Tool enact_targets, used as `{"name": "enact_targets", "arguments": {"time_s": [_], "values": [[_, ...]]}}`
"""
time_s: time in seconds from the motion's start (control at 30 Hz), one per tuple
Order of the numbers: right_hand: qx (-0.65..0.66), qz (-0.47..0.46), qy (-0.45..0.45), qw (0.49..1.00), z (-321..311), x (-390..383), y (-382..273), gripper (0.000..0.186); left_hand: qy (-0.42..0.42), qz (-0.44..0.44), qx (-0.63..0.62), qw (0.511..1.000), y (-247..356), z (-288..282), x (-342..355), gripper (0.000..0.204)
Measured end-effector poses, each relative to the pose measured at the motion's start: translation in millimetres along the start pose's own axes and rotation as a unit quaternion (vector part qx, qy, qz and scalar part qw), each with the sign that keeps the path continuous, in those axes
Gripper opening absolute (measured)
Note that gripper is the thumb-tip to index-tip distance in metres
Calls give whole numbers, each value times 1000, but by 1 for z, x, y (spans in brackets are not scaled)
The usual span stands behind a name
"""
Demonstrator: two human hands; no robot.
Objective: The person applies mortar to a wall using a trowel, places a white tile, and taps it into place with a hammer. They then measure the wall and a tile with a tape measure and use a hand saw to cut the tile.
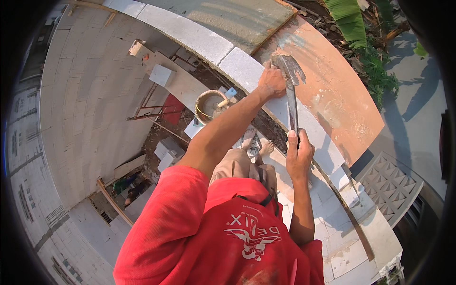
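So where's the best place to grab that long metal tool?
Probably the near end of its handle, coming from the person's side, where the right hand holds it. The handle is long and narrow and points back toward the person, so fingers can wrap around it. The wide head sits at the far end.

Sunlit grey ground (pixel 427 130) lies right; a pale block wall (pixel 85 104) stands left.

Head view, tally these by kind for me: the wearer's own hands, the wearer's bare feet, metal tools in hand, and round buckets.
Own hands: 2, left hand and right hand
Bare feet: 2, left foot and right foot
Metal tool in hand: 1
Round bucket: 1
Total: 6
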State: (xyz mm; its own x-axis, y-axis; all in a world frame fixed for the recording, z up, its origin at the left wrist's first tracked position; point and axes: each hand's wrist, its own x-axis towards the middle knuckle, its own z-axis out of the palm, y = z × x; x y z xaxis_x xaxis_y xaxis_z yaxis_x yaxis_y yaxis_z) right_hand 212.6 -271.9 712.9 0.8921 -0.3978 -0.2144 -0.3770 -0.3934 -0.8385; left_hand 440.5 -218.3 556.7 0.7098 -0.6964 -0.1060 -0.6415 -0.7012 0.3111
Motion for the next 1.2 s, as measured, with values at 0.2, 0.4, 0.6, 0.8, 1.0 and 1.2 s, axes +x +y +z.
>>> {"name": "enact_targets", "arguments": {"time_s": [0.2,0.4,0.6,0.8,1.0,1.2], "values": [[58,-8,53,997,-7,-65,5,38,1,38,-3,999,7,-14,1,44],[-11,146,96,985,-6,-151,34,35,50,83,-7,995,34,-17,3,44],[-26,263,189,946,2,-174,64,43,6,110,0,994,58,-6,4,49],[-4,264,227,937,16,-159,99,46,-16,116,-2,993,55,-5,5,51],[126,351,198,906,14,-232,97,43,-11,125,12,992,60,-12,4,50],[449,438,211,750,1,-301,111,41,27,140,19,990,71,0,2,50]]}}
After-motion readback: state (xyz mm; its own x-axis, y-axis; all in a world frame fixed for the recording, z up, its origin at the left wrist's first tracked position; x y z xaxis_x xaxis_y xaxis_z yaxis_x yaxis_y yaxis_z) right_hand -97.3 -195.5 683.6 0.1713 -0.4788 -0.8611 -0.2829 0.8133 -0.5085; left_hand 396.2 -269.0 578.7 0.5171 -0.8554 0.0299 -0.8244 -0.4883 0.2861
